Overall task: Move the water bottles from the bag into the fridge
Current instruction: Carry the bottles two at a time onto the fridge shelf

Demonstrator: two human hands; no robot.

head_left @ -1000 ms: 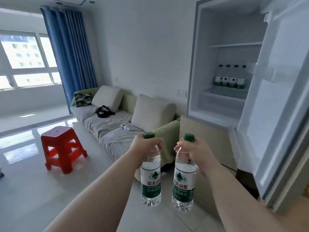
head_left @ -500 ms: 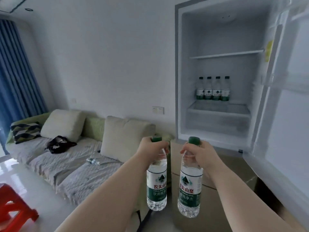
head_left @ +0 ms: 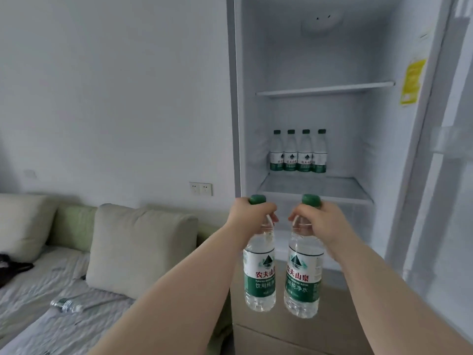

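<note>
Head view: A person stands before an open fridge (head_left: 320,60), arms stretched toward it, a water bottle in each hand. The left hand (head_left: 252,215) has its fingers clamped round the neck of the left bottle (head_left: 259,275), just under the green cap; the right hand (head_left: 320,221) grips the right bottle (head_left: 303,280) the same way. Both bottles hang upright and side by side, close together but apart, in front of the fridge and below its lower shelf (head_left: 314,187). Each is clear, with a green-and-white label bearing red characters.

Inside the fridge, four matching bottles (head_left: 298,155) stand in a tight row at the back of the lower shelf, toward its left half. The upper shelf (head_left: 325,88) runs across the compartment above them. A yellow sticker (head_left: 412,82) is fixed to the fridge's right inner wall, and the open door (head_left: 450,175) fills the frame to the fridge's right. The fridge sits on a beige cabinet (head_left: 332,316).

Left of the fridge, a wall socket (head_left: 201,188) is set in the white wall. Farther left and lower, a sofa (head_left: 64,290) carries a pale cushion (head_left: 140,249), and another bottle (head_left: 67,304) lies on its side on the seat. A dark object (head_left: 10,267) rests on the sofa at the frame's far left edge; what it is cannot be told.
</note>
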